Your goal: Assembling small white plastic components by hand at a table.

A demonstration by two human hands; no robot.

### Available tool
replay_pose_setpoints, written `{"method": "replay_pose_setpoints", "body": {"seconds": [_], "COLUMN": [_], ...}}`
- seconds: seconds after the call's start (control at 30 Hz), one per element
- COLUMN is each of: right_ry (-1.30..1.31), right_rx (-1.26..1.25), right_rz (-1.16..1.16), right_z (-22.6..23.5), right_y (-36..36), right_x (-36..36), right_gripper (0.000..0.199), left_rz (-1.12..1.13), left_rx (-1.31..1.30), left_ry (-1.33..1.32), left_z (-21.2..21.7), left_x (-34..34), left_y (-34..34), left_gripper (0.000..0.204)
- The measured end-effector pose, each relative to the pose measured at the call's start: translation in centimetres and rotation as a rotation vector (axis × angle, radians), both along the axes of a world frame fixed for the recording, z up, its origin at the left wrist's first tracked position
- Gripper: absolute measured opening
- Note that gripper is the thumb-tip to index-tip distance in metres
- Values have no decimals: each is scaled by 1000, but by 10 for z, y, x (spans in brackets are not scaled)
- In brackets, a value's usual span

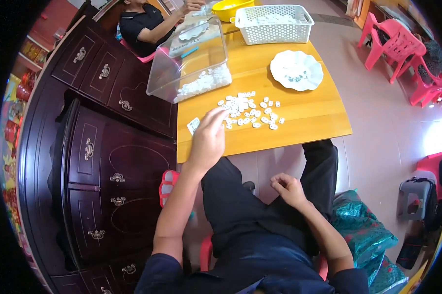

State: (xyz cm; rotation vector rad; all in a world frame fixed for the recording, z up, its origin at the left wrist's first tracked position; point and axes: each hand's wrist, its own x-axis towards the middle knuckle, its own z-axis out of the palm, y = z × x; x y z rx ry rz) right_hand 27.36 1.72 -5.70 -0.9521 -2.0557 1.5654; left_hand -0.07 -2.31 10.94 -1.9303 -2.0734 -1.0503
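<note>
Small white pieces with dark dots, oval and squarish, lie in a loose pile on the yellow wooden table. My left hand rests at the pile's left edge. Its fingers are stretched out toward the pieces, and nothing shows in its grasp. Over my lap, below the table's front edge, is my right hand, its fingers curled in toward the thumb. Whether it has something small inside cannot be seen. A small printed card lies just left of my left hand.
A clear plastic bin holds many white pieces. Behind the pile stand a white scalloped plate, a white perforated basket and a yellow basin. Another person sits at the far left. Dark drawers flank the table's left side.
</note>
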Motion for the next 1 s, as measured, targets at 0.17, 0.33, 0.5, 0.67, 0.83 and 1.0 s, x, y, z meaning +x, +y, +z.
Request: {"method": "replay_pose_setpoints", "body": {"seconds": [0.17, 0.33, 0.5, 0.67, 0.83, 1.0], "right_ry": [-86, -164, -188, -196, -209, -236], "right_rx": [-71, -100, -74, -81, -97, 35], "right_rz": [-28, 58, 83, 97, 94, 166], "right_z": [-37, -36, -40, -37, -29, 3], "right_y": [5, 10, 12, 12, 12, 19], "right_x": [32, 23, 22, 23, 27, 23], "right_gripper": [17, 21, 23, 23, 25, 24], "left_rz": [-27, -7, -28, -62, -81, -65], "left_rx": [-195, -261, -285, -302, -277, -325], "left_ry": [121, 242, 258, 253, 267, 266], "left_z": [-65, -81, -78, -79, -74, -81], "left_x": [-14, -20, -9, 8, 13, 12], "left_y": [54, 71, 71, 64, 64, 69], "left_gripper": [42, 43, 44, 45, 45, 46]}}
